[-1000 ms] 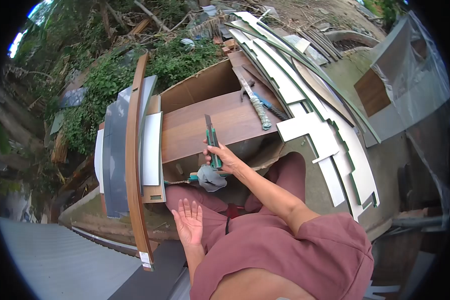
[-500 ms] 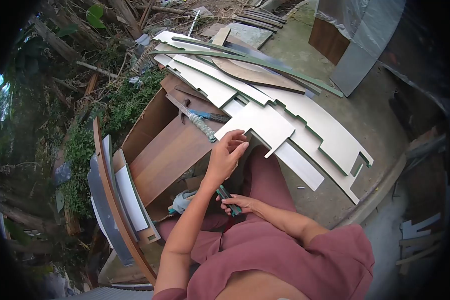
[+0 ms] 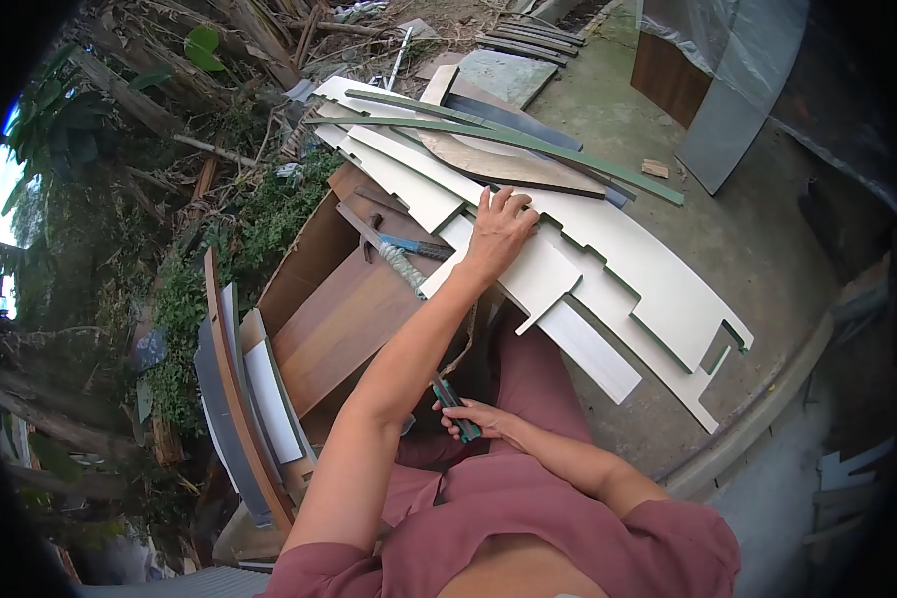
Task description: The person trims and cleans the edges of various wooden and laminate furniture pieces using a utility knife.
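My left hand (image 3: pixel 501 231) is stretched out over the stack of white boards, its fingers apart and slightly bent near the far edge of a small notched white board (image 3: pixel 533 269). Just beyond the fingertips lies a long white board with a green stepped edge (image 3: pixel 658 299). My right hand (image 3: pixel 475 418) stays low by my lap, wrapped around a black and green utility knife (image 3: pixel 452 401). A narrow white strip (image 3: pixel 593 354) sticks out from under the small board.
A hammer with a wrapped handle (image 3: pixel 394 264) and a blue-handled tool (image 3: pixel 416 246) lie on a brown wooden panel (image 3: pixel 339 324). Long green-edged strips (image 3: pixel 568 149) cross the stack. Curved boards (image 3: pixel 231 389) stand at left. Plastic-covered panels (image 3: pixel 743 90) stand at back right.
My left hand has moved forward and right, from the near corner of the small white board to its far edge. My right hand keeps the knife in about the same place.
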A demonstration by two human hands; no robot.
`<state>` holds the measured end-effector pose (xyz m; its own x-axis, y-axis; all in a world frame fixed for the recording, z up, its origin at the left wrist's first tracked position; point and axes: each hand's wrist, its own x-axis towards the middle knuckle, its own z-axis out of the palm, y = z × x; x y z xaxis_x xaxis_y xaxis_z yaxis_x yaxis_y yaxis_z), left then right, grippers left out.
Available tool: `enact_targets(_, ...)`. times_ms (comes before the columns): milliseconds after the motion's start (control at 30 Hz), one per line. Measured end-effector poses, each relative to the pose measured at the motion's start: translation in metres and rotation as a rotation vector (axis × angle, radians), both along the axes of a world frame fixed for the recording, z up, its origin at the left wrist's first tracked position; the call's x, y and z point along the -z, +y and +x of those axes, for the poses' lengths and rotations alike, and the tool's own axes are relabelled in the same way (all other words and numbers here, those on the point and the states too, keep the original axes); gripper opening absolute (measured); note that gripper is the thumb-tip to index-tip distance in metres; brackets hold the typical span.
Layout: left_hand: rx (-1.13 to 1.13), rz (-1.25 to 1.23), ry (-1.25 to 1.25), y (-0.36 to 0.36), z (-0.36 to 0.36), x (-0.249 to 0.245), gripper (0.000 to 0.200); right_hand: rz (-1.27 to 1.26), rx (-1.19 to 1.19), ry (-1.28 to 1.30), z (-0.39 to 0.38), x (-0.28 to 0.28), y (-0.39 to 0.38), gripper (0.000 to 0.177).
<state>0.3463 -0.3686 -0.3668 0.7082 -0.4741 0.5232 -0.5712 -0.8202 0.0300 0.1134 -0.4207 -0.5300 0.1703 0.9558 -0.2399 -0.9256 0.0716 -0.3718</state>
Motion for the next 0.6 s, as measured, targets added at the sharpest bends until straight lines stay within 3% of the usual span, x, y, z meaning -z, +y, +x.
enact_targets(100, 0.087, 0.081, -0.036, 0.014, -0.01, -0.011, 0.024, 0.003, 0.013, 0.02, 0.0, -0.001, 0.0, 0.033)
enact_targets(233, 0.233, -0.199, -0.032, 0.029, -0.049, -0.052, 0.03, 0.012, -0.015, 0.016, -0.001, 0.0, 0.004, 0.033)
enact_targets(300, 0.191, -0.303, -0.189, 0.04, -0.077, -0.095, 0.039, -0.005, -0.021, -0.018, -0.002, 0.001, 0.005, 0.033)
enact_targets(400, 0.037, -0.521, -0.468, 0.084, -0.119, -0.154, 0.024, -0.033, -0.009, -0.038, -0.001, -0.002, 0.006, 0.033)
enact_targets(467, -0.138, -0.73, -0.687, 0.122, -0.147, -0.184, 0.023, -0.095, 0.017, -0.082, -0.003, -0.005, 0.004, 0.035)
enact_targets(600, -0.231, -1.166, -0.949, 0.193, -0.22, -0.225, 0.029, -0.167, 0.038, -0.21, -0.011, -0.022, -0.002, 0.038)
